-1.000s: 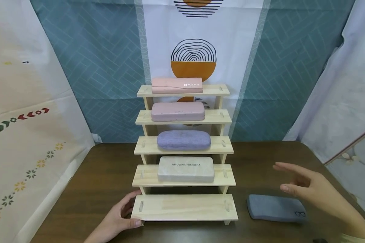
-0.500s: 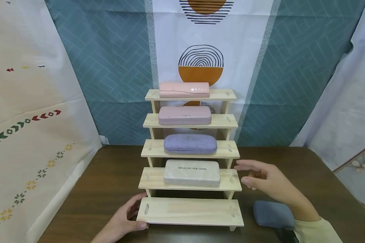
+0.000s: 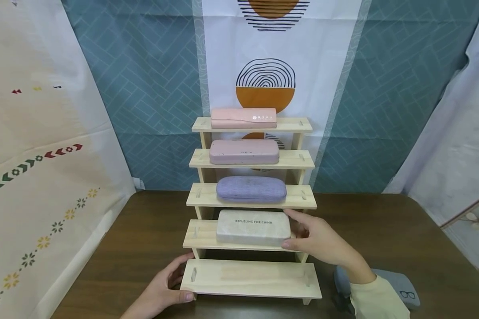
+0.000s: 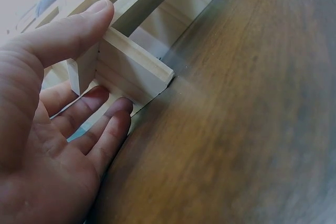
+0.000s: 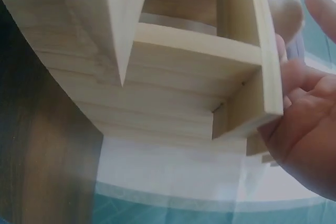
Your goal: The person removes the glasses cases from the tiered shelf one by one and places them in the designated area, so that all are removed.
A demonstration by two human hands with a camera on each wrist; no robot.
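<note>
Nearest on my feed, the person's left hand (image 3: 159, 285) keeps the same grip as a second ago, holding the left end of the lowest shelf of a stepped, pale wooden stand (image 3: 249, 277) on the dark brown worktop (image 3: 100, 257). To the right lies a flat blue-grey case with a glasses drawing (image 3: 397, 285), now partly covered by a pale yellow sleeve (image 3: 377, 297); earlier I saw more of it. The right hand (image 3: 323, 241), then well apart from the stand, now has its grip spread across the right end of a greyish-white rectangular case (image 3: 253, 232), thumb in front, index finger at the back corner. That case sits on the second shelf up. Beyond, the rounded purple case (image 3: 251, 189), lilac-pink oblong case (image 3: 244, 152) and pink flap case (image 3: 243, 118) occupy the same shelves as before.
</note>
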